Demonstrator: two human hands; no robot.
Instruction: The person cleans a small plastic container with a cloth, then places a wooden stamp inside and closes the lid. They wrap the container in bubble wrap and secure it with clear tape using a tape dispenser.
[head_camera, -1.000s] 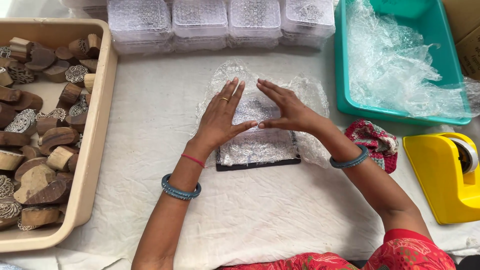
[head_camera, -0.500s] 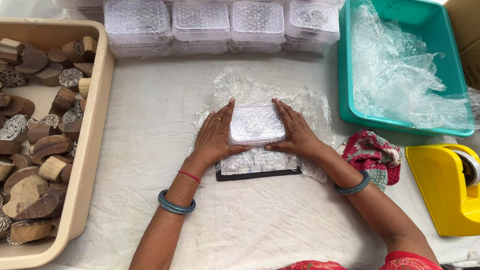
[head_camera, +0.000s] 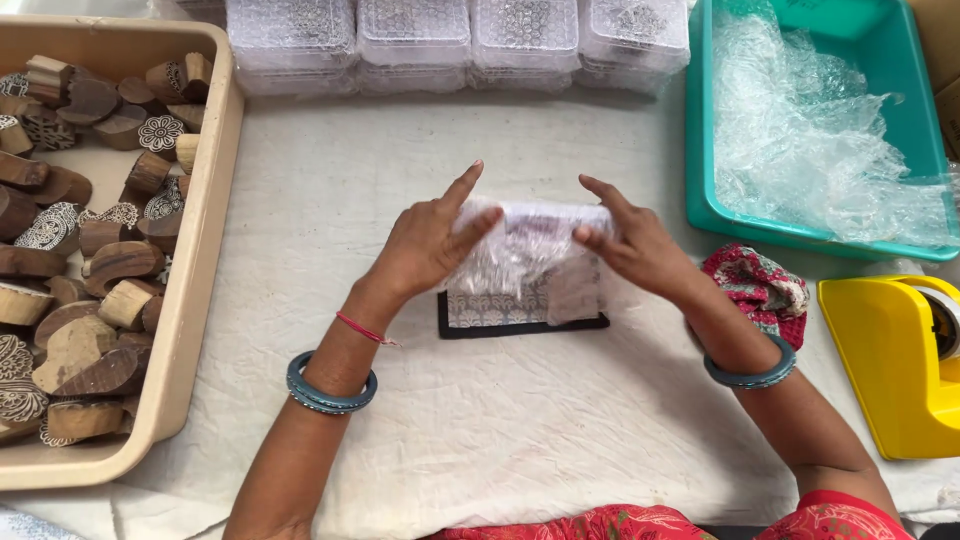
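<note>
My left hand (head_camera: 428, 245) and my right hand (head_camera: 634, 245) hold the two ends of a bubble-wrapped block (head_camera: 535, 240), lifted a little above a dark-edged patterned pad (head_camera: 520, 312) on the white cloth. Loose bubble wrap hangs from the block toward the pad. Both index fingers point up along the bundle's ends. Each wrist wears a blue bangle, and the left one also has a red thread.
A beige tray (head_camera: 205, 260) of carved wooden stamp blocks (head_camera: 90, 250) sits at the left. Several bubble-wrapped packs (head_camera: 455, 40) line the back. A teal bin (head_camera: 705, 170) of bubble wrap (head_camera: 815, 140), a red patterned cloth (head_camera: 760, 285) and a yellow tape dispenser (head_camera: 890, 365) are at the right.
The hands went from pressing flat on the wrap over the pad to gripping the wrapped block at its ends and lifting it up, with the wrap gathered around it.
</note>
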